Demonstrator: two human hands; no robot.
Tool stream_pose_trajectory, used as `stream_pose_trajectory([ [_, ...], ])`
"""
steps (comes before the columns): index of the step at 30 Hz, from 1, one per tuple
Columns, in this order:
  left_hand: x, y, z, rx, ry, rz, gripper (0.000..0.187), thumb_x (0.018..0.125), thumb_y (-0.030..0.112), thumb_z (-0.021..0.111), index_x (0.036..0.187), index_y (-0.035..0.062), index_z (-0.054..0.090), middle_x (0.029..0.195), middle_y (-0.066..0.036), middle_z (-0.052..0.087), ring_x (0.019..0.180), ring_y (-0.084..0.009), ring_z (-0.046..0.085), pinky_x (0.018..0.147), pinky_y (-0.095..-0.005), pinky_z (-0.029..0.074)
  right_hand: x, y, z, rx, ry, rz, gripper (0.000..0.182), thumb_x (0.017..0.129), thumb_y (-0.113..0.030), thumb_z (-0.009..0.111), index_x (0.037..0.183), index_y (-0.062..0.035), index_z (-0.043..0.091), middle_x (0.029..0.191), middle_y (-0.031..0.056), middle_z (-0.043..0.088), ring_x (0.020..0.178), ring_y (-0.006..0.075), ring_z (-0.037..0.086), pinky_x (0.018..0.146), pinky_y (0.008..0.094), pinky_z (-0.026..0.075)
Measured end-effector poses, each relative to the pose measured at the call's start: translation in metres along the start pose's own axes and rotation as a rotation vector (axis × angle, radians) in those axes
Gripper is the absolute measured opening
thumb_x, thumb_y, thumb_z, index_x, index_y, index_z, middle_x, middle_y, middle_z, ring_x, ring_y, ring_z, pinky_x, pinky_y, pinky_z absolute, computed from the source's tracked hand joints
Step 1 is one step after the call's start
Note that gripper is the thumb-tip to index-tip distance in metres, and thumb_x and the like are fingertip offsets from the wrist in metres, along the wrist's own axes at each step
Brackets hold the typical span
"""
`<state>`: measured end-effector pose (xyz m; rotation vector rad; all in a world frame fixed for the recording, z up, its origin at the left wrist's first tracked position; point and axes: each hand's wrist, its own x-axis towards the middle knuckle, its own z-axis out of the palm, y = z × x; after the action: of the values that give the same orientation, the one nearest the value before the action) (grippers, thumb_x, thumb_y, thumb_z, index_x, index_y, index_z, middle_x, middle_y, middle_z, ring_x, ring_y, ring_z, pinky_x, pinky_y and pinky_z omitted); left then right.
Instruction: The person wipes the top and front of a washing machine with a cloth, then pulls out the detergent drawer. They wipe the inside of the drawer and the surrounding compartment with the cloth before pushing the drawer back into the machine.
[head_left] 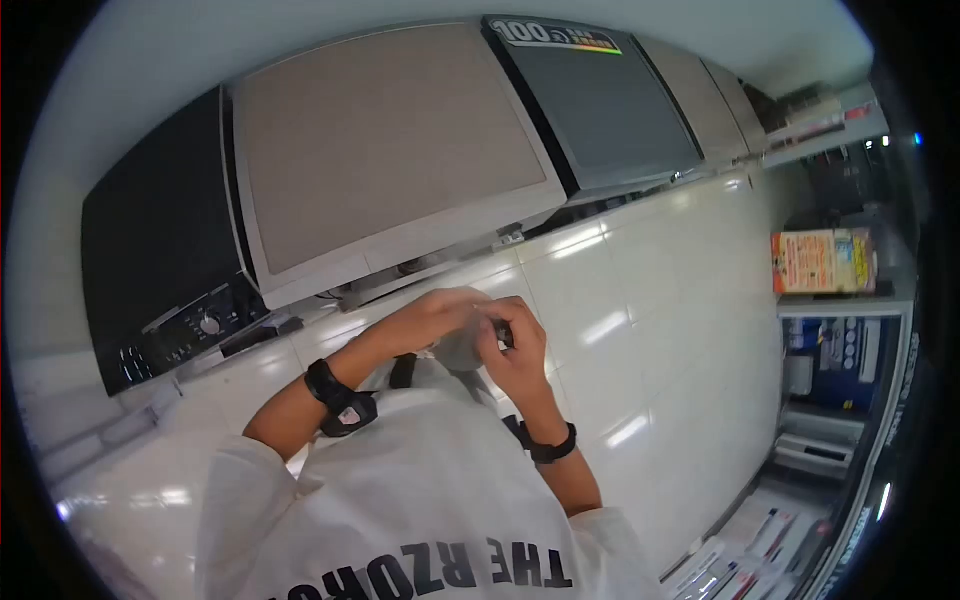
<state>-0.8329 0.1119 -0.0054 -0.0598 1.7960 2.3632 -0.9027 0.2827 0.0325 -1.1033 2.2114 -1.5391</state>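
Observation:
My left hand (435, 318) and my right hand (517, 350) meet in front of my chest, above the white shirt (430, 480). The fingers of my right hand are bent in a pinch round a small dark object (505, 334) that I cannot make out. My left hand is blurred, its fingers close to those of my right hand, and what they hold, if anything, does not show. A black strap with a device (348, 408) is on my left wrist, and a black band (553, 446) is on my right wrist.
Ahead stand a black appliance with a knob (160, 240), a wide beige-topped one (390, 140) and a dark grey one with a "100" label (600, 110). Pale floor tiles (640, 360) lie to the right. Beyond are a shelf with boxes (835, 360) and a colourful sign (825, 262).

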Motion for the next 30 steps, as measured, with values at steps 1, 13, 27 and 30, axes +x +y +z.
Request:
stream_pose_trajectory([
  [1,0.012,-0.006,0.004,0.023,-0.019,-0.016,0.036,0.095,0.006,0.047,0.128,-0.0019,0.058,0.118,-0.007,0.063,0.114,-0.0138,0.055,0.102,-0.0288,0.041,0.002,0.003,-0.01,-0.011,0.026,-0.046,0.022,0.086,0.001,0.065,0.107,-0.0027,0.062,0.102,0.0141,0.065,0.09,0.0274,0.067,0.079,0.0344,0.055],
  [13,0.146,-0.045,0.053,0.062,0.109,-0.19,0.017,0.097,0.009,0.044,0.103,0.0043,0.06,0.097,0.003,0.058,0.092,-0.0054,0.052,0.082,-0.0211,0.042,-0.019,-0.05,-0.215,-0.381,0.315,-0.28,0.023,0.068,0.003,0.076,0.087,-0.0035,0.066,0.078,0.0092,0.061,0.069,0.0283,0.06,0.061,0.0357,0.047],
  [27,0.261,-0.01,0.096,0.272,0.061,-0.25,0.02,0.097,0.011,0.045,0.103,0.0033,0.062,0.099,-0.001,0.06,0.096,-0.01,0.055,0.09,-0.0255,0.043,-0.049,-0.133,-0.359,-0.142,-0.13,-0.201,0.037,0.096,-0.01,0.06,0.128,-0.0116,0.042,0.092,0.0111,0.059,0.068,0.0255,0.056,0.06,0.0405,0.047],
  [30,0.273,-0.001,0.095,0.196,0.133,-0.234,0.021,0.097,0.01,0.044,0.108,0.0038,0.061,0.1,-0.002,0.061,0.097,-0.0097,0.055,0.09,-0.0261,0.043,-0.031,-0.113,-0.366,-0.108,-0.208,-0.236,0.037,0.095,-0.01,0.06,0.128,-0.0115,0.042,0.093,0.0113,0.059,0.07,0.0257,0.056,0.061,0.0404,0.047],
])
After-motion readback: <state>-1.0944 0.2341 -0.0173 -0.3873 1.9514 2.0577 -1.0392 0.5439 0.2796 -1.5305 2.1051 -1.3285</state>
